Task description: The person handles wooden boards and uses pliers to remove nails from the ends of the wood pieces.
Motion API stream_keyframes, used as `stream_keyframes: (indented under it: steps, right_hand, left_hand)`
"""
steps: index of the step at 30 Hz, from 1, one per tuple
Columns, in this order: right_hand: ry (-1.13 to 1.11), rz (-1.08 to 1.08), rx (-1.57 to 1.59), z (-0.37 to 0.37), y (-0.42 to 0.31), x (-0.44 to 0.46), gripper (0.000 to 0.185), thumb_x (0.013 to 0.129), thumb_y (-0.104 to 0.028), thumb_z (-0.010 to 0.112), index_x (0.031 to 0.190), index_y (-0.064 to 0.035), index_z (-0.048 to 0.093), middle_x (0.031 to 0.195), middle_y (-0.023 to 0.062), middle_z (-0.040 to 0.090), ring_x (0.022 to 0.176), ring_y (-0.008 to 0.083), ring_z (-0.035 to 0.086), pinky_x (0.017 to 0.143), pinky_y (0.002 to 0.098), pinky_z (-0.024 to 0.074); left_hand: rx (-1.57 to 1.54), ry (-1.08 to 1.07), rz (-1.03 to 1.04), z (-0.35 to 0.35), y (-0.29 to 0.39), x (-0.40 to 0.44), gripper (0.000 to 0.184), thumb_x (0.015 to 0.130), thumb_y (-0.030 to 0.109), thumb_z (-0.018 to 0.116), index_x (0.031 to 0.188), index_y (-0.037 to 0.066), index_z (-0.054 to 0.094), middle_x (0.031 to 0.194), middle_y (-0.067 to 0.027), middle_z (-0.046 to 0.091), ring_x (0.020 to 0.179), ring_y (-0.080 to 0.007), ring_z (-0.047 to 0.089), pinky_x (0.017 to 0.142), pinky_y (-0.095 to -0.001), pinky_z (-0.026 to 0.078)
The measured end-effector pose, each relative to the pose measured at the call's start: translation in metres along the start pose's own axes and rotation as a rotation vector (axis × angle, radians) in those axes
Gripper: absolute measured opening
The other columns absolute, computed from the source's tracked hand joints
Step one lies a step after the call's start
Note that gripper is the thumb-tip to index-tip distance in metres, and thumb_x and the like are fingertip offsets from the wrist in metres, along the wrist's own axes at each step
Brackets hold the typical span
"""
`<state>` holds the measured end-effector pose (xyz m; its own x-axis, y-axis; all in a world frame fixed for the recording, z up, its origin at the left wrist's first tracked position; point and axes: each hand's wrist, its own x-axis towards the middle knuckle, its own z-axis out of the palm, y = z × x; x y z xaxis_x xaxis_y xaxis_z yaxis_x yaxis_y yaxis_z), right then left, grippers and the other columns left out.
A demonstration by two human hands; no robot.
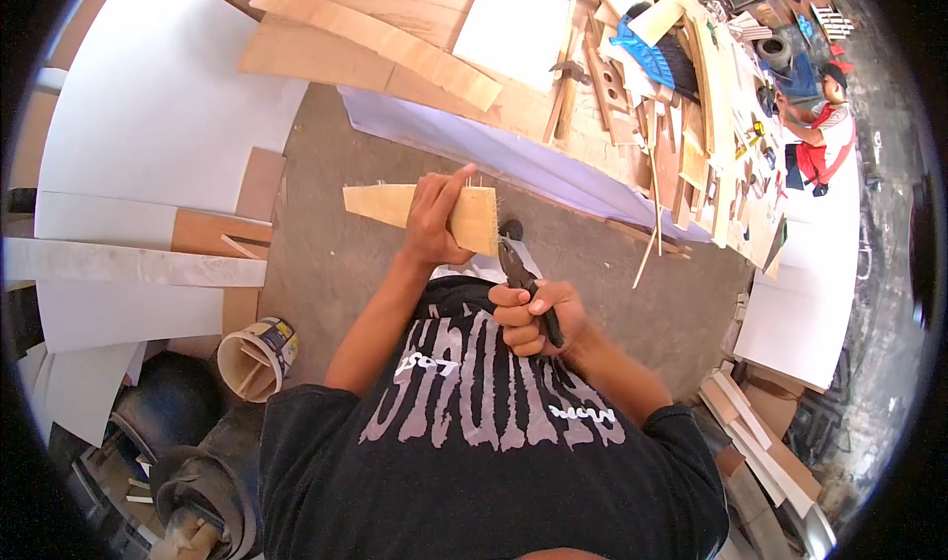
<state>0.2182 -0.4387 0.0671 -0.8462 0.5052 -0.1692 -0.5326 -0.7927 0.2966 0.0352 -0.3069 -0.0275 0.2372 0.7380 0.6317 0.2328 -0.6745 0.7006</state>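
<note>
My left hand (433,216) grips a tapered wooden piece (476,222) in front of my chest, its narrow end pointing left. Thin nails or staples seem to stick out along its top and right edges. Wrapped round the handles of dark pliers (523,281) is my right hand (538,320). The jaws of the pliers point up at the lower right corner of the wood; whether they grip a nail is too small to tell.
Ahead stands a workbench (415,86) with boards, offcuts and a hammer (570,70). A bucket (253,364) of wood scraps sits on the floor at left. White panels (158,116) lean beyond it. At far right another person (828,130) works. Wood strips (755,441) lie at lower right.
</note>
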Motion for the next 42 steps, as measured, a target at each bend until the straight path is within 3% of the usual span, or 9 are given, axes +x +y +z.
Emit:
stream_keyframes:
  steps: [12,14,17,21,24,28,32,37,42]
  right_hand:
    - [-0.447,0.101,0.269,-0.024,-0.012,0.033,0.023,0.085,-0.006,0.061,0.085,-0.0176,0.041,0.069,-0.0059,0.035,0.056,0.0083,0.031,0.048,0.0262,0.0254]
    - [-0.495,0.126,0.287,-0.025,-0.017,0.037,0.023,0.084,-0.006,0.061,0.085,-0.0175,0.041,0.069,-0.0059,0.036,0.056,0.0081,0.031,0.048,0.0262,0.0257]
    - [-0.542,0.126,0.313,-0.022,-0.023,0.041,0.021,0.084,-0.007,0.060,0.086,-0.0169,0.041,0.070,-0.0054,0.036,0.056,0.0080,0.031,0.048,0.0259,0.0260]
    - [-0.208,0.027,0.030,0.016,-0.039,0.023,0.020,0.083,-0.006,0.058,0.086,-0.0163,0.041,0.070,-0.0047,0.035,0.055,0.0083,0.030,0.048,0.0252,0.0259]
    - [-0.045,-0.059,-0.246,0.038,-0.055,0.009,0.019,0.082,-0.006,0.058,0.088,-0.0148,0.043,0.070,-0.0040,0.037,0.055,0.0090,0.033,0.048,0.0254,0.0278]
    - [0.412,-0.265,-0.999,0.068,-0.058,-0.013,0.016,0.083,-0.005,0.061,0.089,-0.0093,0.046,0.072,-0.0007,0.044,0.057,0.0085,0.039,0.051,0.0248,0.0317]
    - [0.552,-0.312,-1.335,0.082,-0.055,-0.025,0.014,0.082,-0.004,0.059,0.093,-0.0057,0.050,0.076,0.0017,0.051,0.060,0.0107,0.046,0.055,0.0255,0.0366]
    - [0.810,-0.614,-1.925,0.090,-0.039,-0.025,0.023,0.078,-0.010,0.057,0.099,-0.0004,0.052,0.075,0.0097,0.054,0.071,0.0235,0.056,0.068,0.0349,0.0454]
    - [0.948,-0.738,-2.062,0.083,-0.022,-0.018,0.028,0.079,-0.011,0.054,0.105,0.0006,0.056,0.082,0.0166,0.059,0.078,0.0347,0.059,0.075,0.0422,0.0466]
  left_hand:
    - [-0.216,0.003,-0.040,0.017,-0.010,0.017,0.081,0.063,0.016,0.073,0.139,-0.006,0.055,0.088,-0.0122,0.054,0.075,-0.0262,0.051,0.069,-0.0341,0.045]
    - [-0.196,0.030,-0.164,0.025,-0.015,0.010,0.077,0.082,0.036,0.072,0.143,-0.006,0.050,0.095,-0.0100,0.058,0.079,-0.0183,0.052,0.071,-0.0323,0.046]
    - [-0.211,0.046,-0.155,0.034,-0.023,0.011,0.080,0.085,0.043,0.071,0.145,-0.005,0.048,0.103,-0.0119,0.061,0.081,-0.0172,0.054,0.074,-0.0304,0.047]
    - [-0.296,0.155,-0.095,0.044,-0.024,0.027,0.082,0.086,0.046,0.071,0.145,-0.006,0.048,0.109,-0.0139,0.062,0.084,-0.0184,0.056,0.076,-0.0311,0.049]
    - [-0.182,0.091,-0.054,0.029,0.001,0.058,0.085,0.070,0.021,0.076,0.145,-0.006,0.049,0.091,-0.0128,0.053,0.078,-0.0245,0.052,0.073,-0.0347,0.047]
    - [-0.105,0.021,-0.048,0.023,0.011,0.075,0.090,0.067,0.027,0.081,0.145,-0.007,0.050,0.096,-0.0146,0.055,0.083,-0.0287,0.053,0.077,-0.0389,0.046]
    - [0.037,0.031,0.075,0.016,0.030,0.089,0.093,0.066,0.031,0.084,0.143,-0.008,0.051,0.096,-0.0148,0.057,0.086,-0.0316,0.054,0.080,-0.0416,0.045]
    - [0.126,0.016,0.130,0.011,0.034,0.094,0.094,0.067,0.034,0.084,0.144,-0.008,0.050,0.096,-0.0152,0.057,0.085,-0.0300,0.055,0.077,-0.0403,0.046]
    - [0.123,0.019,0.117,0.007,0.036,0.085,0.096,0.069,0.035,0.084,0.146,-0.009,0.047,0.096,-0.0143,0.057,0.084,-0.0269,0.055,0.073,-0.0368,0.048]
